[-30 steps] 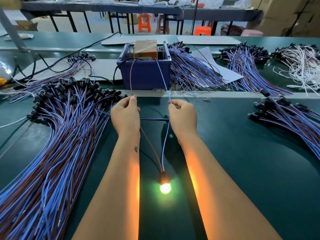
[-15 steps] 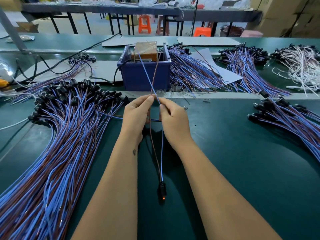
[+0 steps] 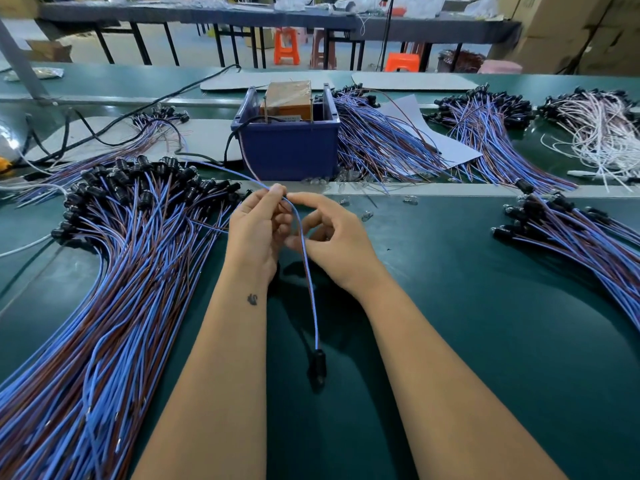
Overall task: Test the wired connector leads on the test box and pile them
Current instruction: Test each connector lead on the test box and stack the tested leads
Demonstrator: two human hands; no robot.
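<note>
While left hand (image 3: 258, 233) pinches lead (image 3: 309, 285), right hand (image 3: 334, 239) fingers loosely curled, touching wire.

Background of a workshop, beyond the green bench

Two orange plastic stools (image 3: 286, 46) and (image 3: 401, 61) are standing on the pale floor behind the bench, with a pinkish stool (image 3: 319, 48) sitting between them. A long dark table (image 3: 207, 13) on black legs is stretching across the back, carrying clutter too blurred to name. Brown cardboard cartons (image 3: 571, 32) are stacking up at the far right, and a smaller cardboard box (image 3: 48, 51) is lying on the floor at the far left. A white sheet of paper (image 3: 446, 147) is lying on the bench, and a grey metal post (image 3: 17, 60) is leaning up at the left edge.
</note>
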